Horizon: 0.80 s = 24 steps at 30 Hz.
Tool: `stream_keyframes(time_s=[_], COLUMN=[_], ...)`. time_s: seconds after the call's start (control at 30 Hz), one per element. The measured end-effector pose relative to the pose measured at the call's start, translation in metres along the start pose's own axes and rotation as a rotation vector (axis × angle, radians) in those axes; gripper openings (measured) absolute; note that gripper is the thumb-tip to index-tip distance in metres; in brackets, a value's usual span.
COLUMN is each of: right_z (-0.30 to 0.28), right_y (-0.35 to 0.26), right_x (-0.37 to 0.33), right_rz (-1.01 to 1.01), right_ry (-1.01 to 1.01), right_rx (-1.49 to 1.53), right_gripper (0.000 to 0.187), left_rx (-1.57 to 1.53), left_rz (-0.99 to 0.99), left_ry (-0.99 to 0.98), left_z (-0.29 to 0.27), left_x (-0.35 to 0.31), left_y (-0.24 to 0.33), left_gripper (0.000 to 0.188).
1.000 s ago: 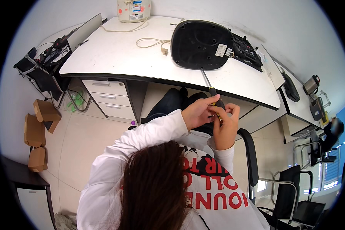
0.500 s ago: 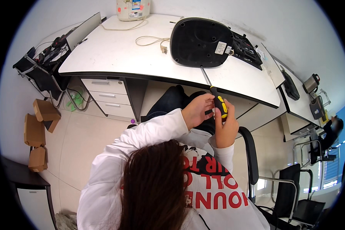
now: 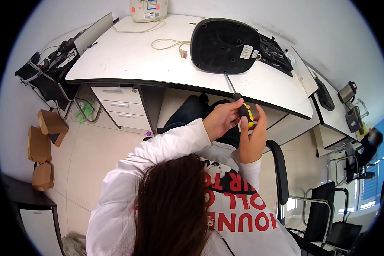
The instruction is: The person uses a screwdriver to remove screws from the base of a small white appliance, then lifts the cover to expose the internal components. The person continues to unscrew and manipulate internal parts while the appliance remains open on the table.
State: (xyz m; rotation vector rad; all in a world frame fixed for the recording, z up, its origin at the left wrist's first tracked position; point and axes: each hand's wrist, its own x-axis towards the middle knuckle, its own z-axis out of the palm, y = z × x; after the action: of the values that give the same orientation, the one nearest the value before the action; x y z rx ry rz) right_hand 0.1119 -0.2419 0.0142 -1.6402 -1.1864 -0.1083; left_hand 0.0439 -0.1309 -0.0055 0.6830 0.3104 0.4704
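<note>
Screwdriver (image 3: 242,110), black-and-yellow handle: clasped by both hands, left hand (image 3: 221,120) and right hand (image 3: 252,138) closed around the grip. Shaft runs up and away from the hands, tip at black oval base (image 3: 224,46) on table (image 3: 128,59) beyond

1 screwdriver (image 3: 242,109), 1 black chair seat (image 3: 224,45) lying on the surface (image 3: 128,59), 2 hands, 3 cardboard boxes (image 3: 39,145) on the floor, 3 drawers (image 3: 117,104), 1 coiled cable (image 3: 170,43).
</note>
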Motion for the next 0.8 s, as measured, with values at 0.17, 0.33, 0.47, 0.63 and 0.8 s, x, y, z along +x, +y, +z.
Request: stream_keyframes(time_s=[0.17, 0.33, 0.47, 0.63, 0.8], right_z=[-0.001, -0.002, 0.0, 0.002, -0.004], right_y=[0.009, 0.002, 0.006, -0.008, 0.004], right_x=[-0.003, -0.005, -0.005, -0.004, 0.001], right_rz=[0.079, -0.223, -0.244, -0.101, 0.069], right_ry=[-0.181, -0.093, -0.083, -0.075, -0.128], right_rx=[-0.199, -0.353, -0.333, -0.103, -0.119], right_gripper=[0.038, 0.039, 0.037, 0.035, 0.039], left_rx=[-0.006, -0.117, -0.105, -0.081, -0.099], left_rz=[-0.009, -0.001, -0.031, 0.0, -0.002], left_ry=[-0.007, 0.021, 0.03, -0.04, 0.038], left_z=[0.003, 0.002, 0.002, -0.011, 0.003], left_x=[0.001, -0.003, -0.004, 0.006, -0.001], left_y=[0.0, 0.004, 0.002, -0.002, 0.004], left_gripper=[0.032, 0.032, 0.026, 0.024, 0.025])
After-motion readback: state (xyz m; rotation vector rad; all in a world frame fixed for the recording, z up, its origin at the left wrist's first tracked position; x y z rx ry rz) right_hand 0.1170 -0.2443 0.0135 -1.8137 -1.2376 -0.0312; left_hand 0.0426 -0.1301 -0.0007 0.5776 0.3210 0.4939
